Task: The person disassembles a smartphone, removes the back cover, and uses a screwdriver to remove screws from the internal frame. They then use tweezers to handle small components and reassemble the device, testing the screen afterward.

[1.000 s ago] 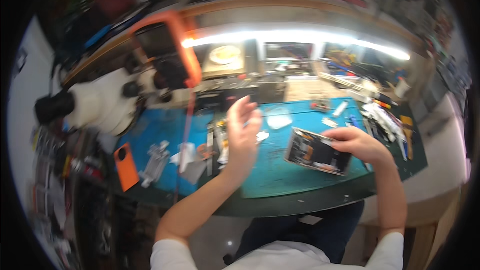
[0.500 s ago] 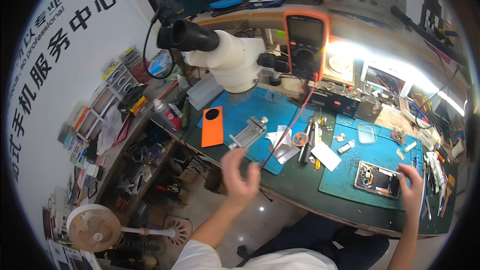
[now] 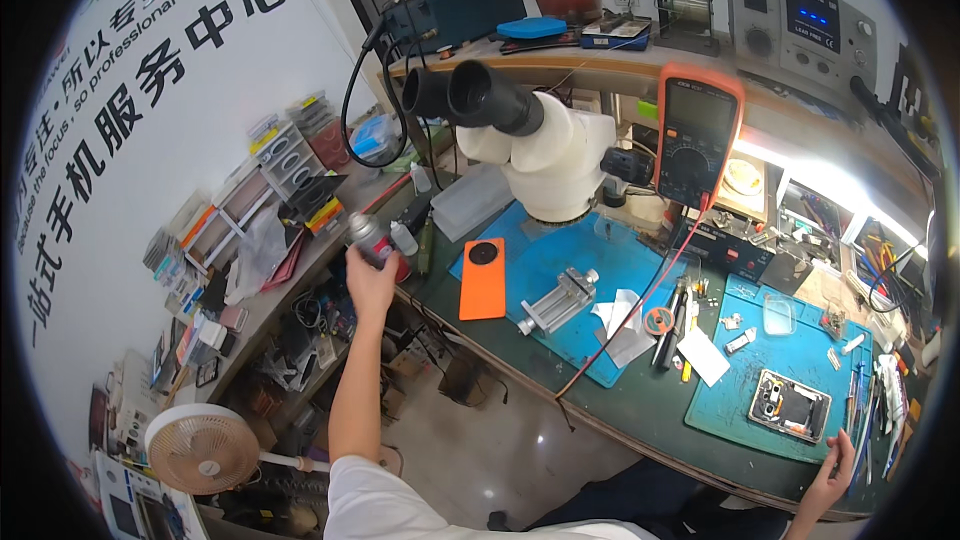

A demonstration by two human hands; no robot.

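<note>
At the left end of the bench my left hand has its fingers wrapped round a grey-and-red spray can, which stands upright. Small white dropper bottles are close beside it. My right hand is by the bench's front edge at the right, fingers stretched out with nothing seen in them. Nearest to it is an opened phone housing with its inner parts showing, lying on a blue-green mat. An orange phone back cover with a round black camera area and a metal clamp fixture lie on the other blue mat.
A white microscope rises over the left mat. An orange multimeter hangs at the shelf, its red lead crossing the bench. Tweezers and thin tools lie at the right edge. A fan stands lower left.
My left hand has moved left from over the bench's front edge and closed round the spray can. The right hand has dropped toward the front edge. The whole view has shifted.
</note>
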